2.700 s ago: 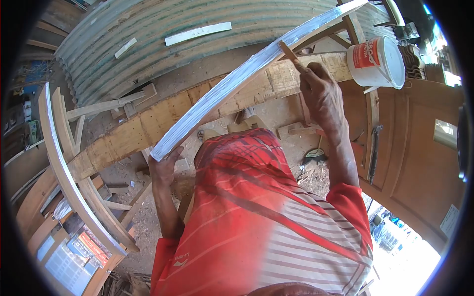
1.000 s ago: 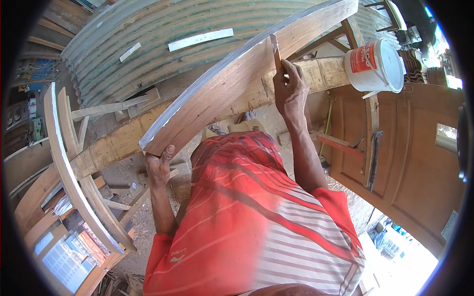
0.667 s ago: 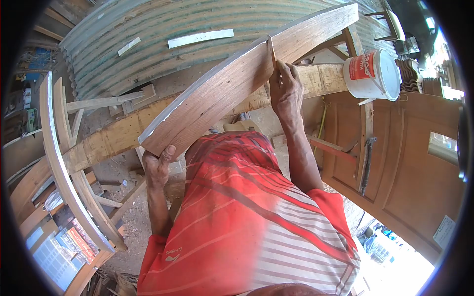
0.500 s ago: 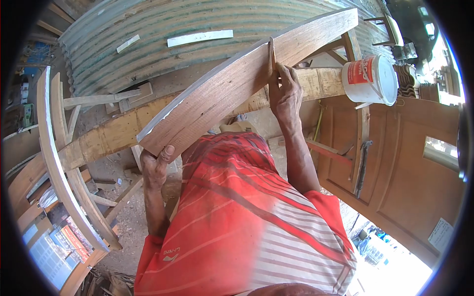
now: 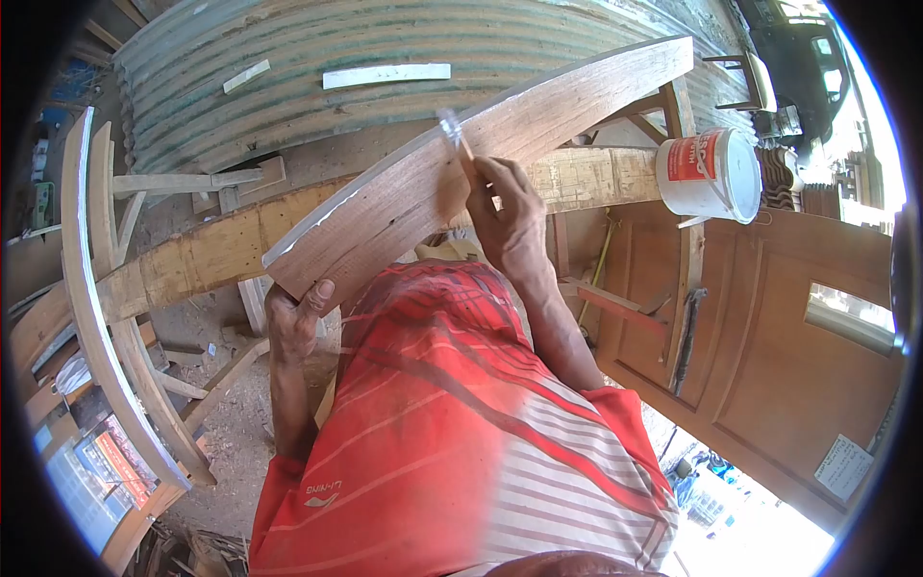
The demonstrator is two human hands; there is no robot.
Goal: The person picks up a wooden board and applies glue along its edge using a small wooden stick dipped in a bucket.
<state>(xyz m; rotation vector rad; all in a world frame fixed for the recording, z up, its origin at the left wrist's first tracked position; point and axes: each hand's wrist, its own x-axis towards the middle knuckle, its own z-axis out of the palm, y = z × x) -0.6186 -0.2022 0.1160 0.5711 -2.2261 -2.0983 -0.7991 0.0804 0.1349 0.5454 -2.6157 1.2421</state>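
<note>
A long curved wooden board is tilted with its brown face toward me, and white material lines its upper edge. My left hand grips the lower left end, thumb on the face. In my right hand is a thin flat wooden stick, held in closed fingers near the middle of the board. White material covers the stick's blurred tip, which is at the board's upper edge. Beneath the board runs a rough wooden beam.
A white bucket with a red label sits on the beam's right end. Another curved wooden piece stands at the left. Corrugated sheet with two white strips lies beyond; a panelled door is at the right.
My right hand has moved left along the board with the stick. The board, earlier showing its white edge, has been tilted to show its brown face. My left hand still holds its end.
</note>
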